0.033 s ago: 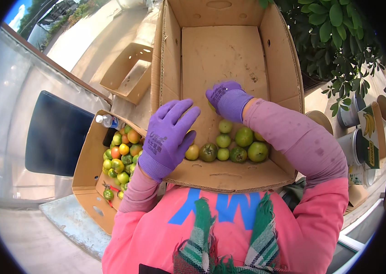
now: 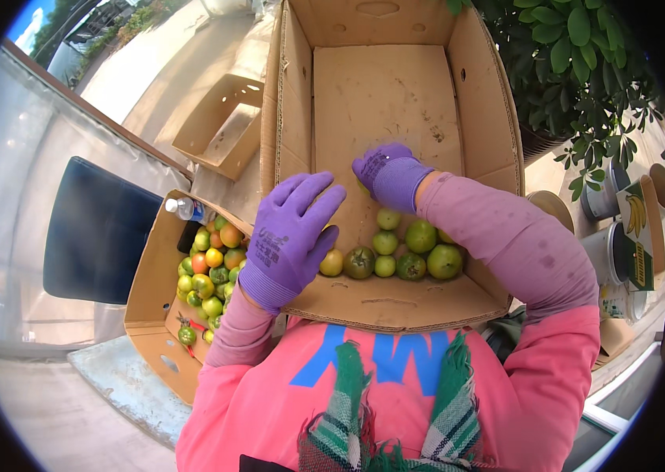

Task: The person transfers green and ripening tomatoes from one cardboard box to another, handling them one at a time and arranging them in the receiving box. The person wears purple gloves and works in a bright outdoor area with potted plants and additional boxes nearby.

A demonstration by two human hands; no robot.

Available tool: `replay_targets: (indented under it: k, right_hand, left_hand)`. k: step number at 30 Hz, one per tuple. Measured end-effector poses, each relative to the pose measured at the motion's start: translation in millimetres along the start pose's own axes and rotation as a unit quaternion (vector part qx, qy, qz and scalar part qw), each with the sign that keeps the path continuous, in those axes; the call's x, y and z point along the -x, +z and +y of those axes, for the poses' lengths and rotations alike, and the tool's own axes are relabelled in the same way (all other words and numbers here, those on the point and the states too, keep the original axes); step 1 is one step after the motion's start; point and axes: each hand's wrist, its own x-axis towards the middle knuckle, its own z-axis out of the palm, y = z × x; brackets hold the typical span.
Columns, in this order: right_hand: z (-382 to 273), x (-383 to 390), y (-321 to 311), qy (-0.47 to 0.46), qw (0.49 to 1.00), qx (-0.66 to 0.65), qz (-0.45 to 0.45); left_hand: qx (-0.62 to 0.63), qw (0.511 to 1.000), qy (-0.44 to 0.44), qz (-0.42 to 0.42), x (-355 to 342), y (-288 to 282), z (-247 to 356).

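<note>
A large cardboard box (image 2: 384, 102) lies before me, with green tomatoes (image 2: 421, 235) and a yellowish tomato (image 2: 332, 262) grouped at its near end. My left hand (image 2: 285, 236), in a purple glove, is over the box's left wall with its fingers spread; it partly covers the tomatoes behind it. Inside the box, beyond the tomatoes, my right hand (image 2: 391, 177), gloved alike, is curled with its fingers turned down. A sliver of yellow-green shows under those fingers, apparently a tomato, mostly hidden by the glove.
A second cardboard box (image 2: 151, 303) at left holds several red, orange and green tomatoes (image 2: 203, 283), red-handled clippers (image 2: 191, 324) and a plastic bottle (image 2: 183, 208). Beyond it sits a smaller carton (image 2: 226, 130). Leafy branches (image 2: 576, 71) overhang the right side, above buckets (image 2: 604, 248).
My right hand has shifted very slightly toward the left and nearer me. My left hand and the tomatoes look the same.
</note>
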Motion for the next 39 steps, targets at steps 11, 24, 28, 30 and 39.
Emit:
replay_targets:
  k: [11, 24, 28, 30, 39]
  right_hand:
    - [-47.3, 16.0, 24.1, -0.148, 0.986, -0.056, -0.053]
    - [-34.5, 45.5, -41.8, -0.155, 0.987, -0.019, -0.032]
    - [-5.3, 72.6, -46.6, -0.145, 0.98, -0.077, 0.115]
    - [9.1, 73.3, -36.9, -0.152, 0.968, -0.09, 0.176]
    - [-0.5, 72.7, -53.9, -0.146, 0.982, -0.095, 0.071]
  left_hand:
    - [0.008, 1.0, -0.004, -0.004, 3.4, -0.9, -0.2]
    - [0.066, 0.979, -0.085, 0.173, 29.5, -17.1, -4.4]
    - [0.036, 0.918, -0.31, 0.246, 97.6, -21.6, -70.2]
    - [-0.106, 0.918, -0.356, 0.138, 150.5, -28.0, -119.5]
    - [-0.173, 0.809, -0.56, -0.037, 324.7, 36.6, -225.0]
